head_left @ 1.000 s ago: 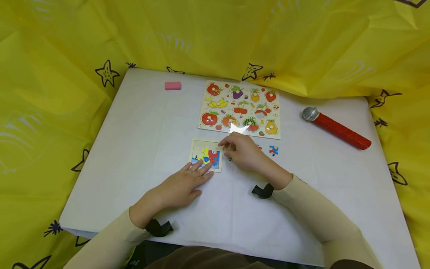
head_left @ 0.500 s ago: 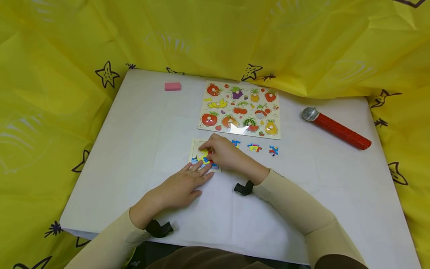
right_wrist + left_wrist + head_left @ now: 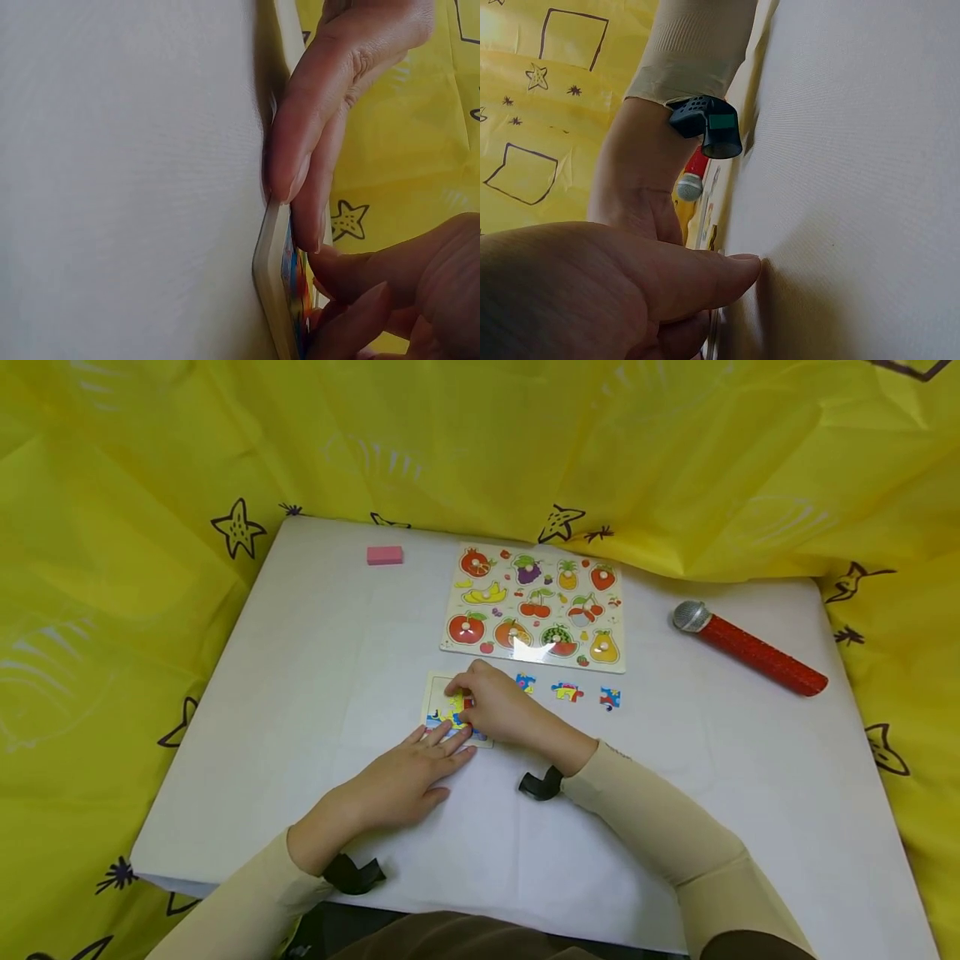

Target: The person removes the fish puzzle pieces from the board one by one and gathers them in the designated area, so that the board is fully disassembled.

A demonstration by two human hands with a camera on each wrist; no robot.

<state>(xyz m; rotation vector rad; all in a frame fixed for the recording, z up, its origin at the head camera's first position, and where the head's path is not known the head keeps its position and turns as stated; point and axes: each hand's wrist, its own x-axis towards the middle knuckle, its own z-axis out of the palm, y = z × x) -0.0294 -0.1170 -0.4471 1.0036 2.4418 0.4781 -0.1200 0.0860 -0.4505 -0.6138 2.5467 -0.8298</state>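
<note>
Plainly, the left hand (image 3: 397, 777) lies with fingers straight, their tips on the near part of the small puzzle board (image 3: 429, 695), on the near side of the fruit board (image 3: 561, 618). Over it the right hand (image 3: 497, 706) has its fingers bent; whether they pinch anything I can't quite tell. Three loose puzzle pieces (image 3: 567, 692) lie to the right.

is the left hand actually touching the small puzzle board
Touching. The right wrist view shows it: the left hand has a fingertip resting right on the pale rim of the small puzzle board, with no gap between.
</note>
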